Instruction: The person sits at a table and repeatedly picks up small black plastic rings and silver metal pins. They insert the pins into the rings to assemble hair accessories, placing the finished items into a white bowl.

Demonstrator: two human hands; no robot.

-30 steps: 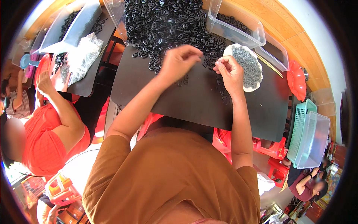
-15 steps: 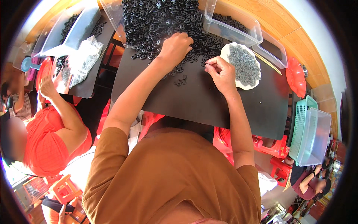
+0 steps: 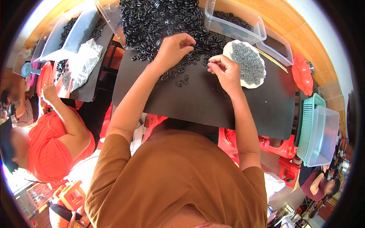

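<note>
My left hand [image 3: 174, 49] is at the near edge of a big heap of small black plastic pieces [image 3: 159, 22], oval with two holes. Its thumb and fingertips are pinched together on what looks like one of these black pieces. To its right, my right hand [image 3: 227, 73] is closed in a pinch above the dark table [image 3: 182, 102]. Whatever tiny thing its fingertips hold is too small to make out. Close beside that hand stands a pale scalloped dish [image 3: 227, 49] full of thin grey pieces [image 3: 249, 64]. Several loose black pieces [image 3: 181, 81] lie between my forearms.
Clear plastic bins [image 3: 262, 34] stand at the back right, near wooden sticks [image 3: 274, 61] and a red dish [image 3: 302, 74]. A green basket [image 3: 307, 129] is beyond the right edge. At left, a person in red [image 3: 57, 140] sits by another table with a plastic bag [image 3: 85, 62].
My left hand has drawn back slightly from the heap, and its thumb now shows, pinching. My right hand has barely moved. The person at left has shifted an arm.
</note>
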